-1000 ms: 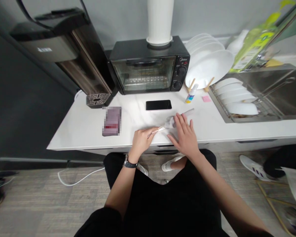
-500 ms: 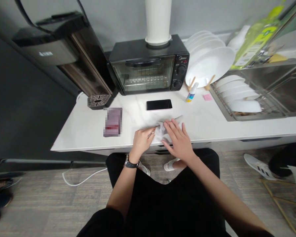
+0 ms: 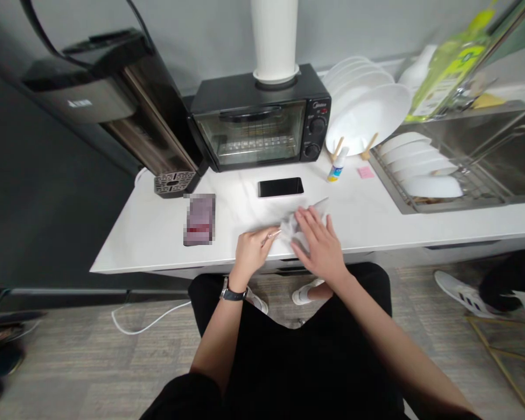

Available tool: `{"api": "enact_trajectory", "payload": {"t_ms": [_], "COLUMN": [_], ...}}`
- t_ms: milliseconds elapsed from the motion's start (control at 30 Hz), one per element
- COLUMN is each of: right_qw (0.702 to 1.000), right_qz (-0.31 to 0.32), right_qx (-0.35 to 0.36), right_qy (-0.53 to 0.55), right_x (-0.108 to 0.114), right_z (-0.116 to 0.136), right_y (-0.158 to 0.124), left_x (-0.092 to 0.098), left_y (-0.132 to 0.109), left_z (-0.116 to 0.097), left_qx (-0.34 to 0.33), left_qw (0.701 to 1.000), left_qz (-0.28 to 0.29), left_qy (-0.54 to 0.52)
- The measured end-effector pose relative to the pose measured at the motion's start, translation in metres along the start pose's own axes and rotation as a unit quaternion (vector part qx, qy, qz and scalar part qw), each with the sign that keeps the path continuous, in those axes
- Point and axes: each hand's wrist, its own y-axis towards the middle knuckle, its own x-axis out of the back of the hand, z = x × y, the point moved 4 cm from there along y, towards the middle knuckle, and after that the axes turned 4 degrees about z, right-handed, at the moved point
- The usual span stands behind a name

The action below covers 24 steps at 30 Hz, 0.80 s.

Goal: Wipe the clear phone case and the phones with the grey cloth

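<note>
A crumpled pale grey cloth (image 3: 287, 231) lies near the counter's front edge. My right hand (image 3: 320, 248) rests over it, fingers stretched out and thumb apart, pressing it from above. At the cloth's left side, my left hand (image 3: 250, 252) is closed in a pinch on a thin shiny metallic piece (image 3: 271, 235). The fingers and cloth hide the rest of that piece. Just beyond the cloth, a black-screened phone (image 3: 280, 187) lies flat. A small white spray bottle (image 3: 336, 165) with a blue and yellow label stands to the right, beside a pink paper note (image 3: 366, 172).
A blurred-out purple item (image 3: 200, 219) lies on the white counter (image 3: 153, 233) at left. Behind stand a drinks dispenser (image 3: 157, 128) and a toaster oven (image 3: 254, 131) with white cups on top. At right are racked plates (image 3: 367, 116) and a sink (image 3: 499, 157). A co-worker's shoe (image 3: 461, 291) shows.
My right hand has shifted a little to the right over the cloth, whose far corner now stands up more. More of the metallic piece shows at my left hand. The view has moved slightly.
</note>
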Motion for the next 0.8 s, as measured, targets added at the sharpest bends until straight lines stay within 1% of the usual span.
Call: {"api": "enact_trajectory", "payload": {"t_ms": [67,100,167,233,300,333,367,500,533,567,633,733,767,800], "right_qw": [0.999,0.999,1.0,0.998,0.995,0.995,0.996,0.999,0.999,0.999,1.0,0.997,0.995,0.994], "right_qz": [-0.017,-0.018,-0.007,0.012,0.025,0.024,0.019,-0.025,-0.03,-0.029,-0.01,0.031,0.04,0.043], "right_qx": [-0.032,-0.033,-0.001,0.055,0.094,0.095,0.081,-0.028,-0.039,-0.039,-0.006,0.075,0.095,0.102], "right_qy": [-0.007,-0.007,-0.002,0.01,0.017,0.017,0.016,-0.002,-0.006,-0.007,-0.001,0.013,0.015,0.016], "right_x": [0.004,0.004,0.002,-0.002,-0.004,-0.004,-0.003,0.005,0.006,0.006,0.003,-0.007,-0.009,-0.01], "right_z": [-0.009,-0.007,0.011,0.034,0.044,0.042,0.035,-0.011,-0.015,-0.014,0.003,0.038,0.044,0.044], "right_y": [0.003,0.003,0.001,-0.003,-0.006,-0.006,-0.005,0.002,0.002,0.002,-0.001,-0.007,-0.008,-0.008], "left_x": [0.002,0.002,0.0,-0.003,-0.005,-0.005,-0.004,0.002,0.002,0.002,0.0,-0.005,-0.006,-0.006], "left_y": [0.001,0.001,-0.001,-0.003,-0.005,-0.005,-0.005,-0.001,0.0,0.0,-0.001,-0.005,-0.006,-0.006], "left_z": [-0.004,-0.004,0.001,0.009,0.014,0.014,0.012,-0.003,-0.005,-0.006,-0.002,0.01,0.013,0.014], "left_qx": [-0.005,-0.003,0.007,0.019,0.022,0.021,0.017,-0.005,-0.008,-0.008,0.0,0.016,0.019,0.02], "left_qw": [1.0,1.0,1.0,1.0,1.0,1.0,1.0,1.0,1.0,1.0,1.0,1.0,1.0,1.0], "left_qz": [-0.004,-0.006,-0.008,-0.006,-0.001,0.001,0.003,0.002,0.001,0.0,-0.001,0.004,0.007,0.01], "left_qy": [-0.008,-0.008,0.001,0.013,0.019,0.019,0.016,-0.008,-0.012,-0.013,-0.008,0.009,0.014,0.016]}}
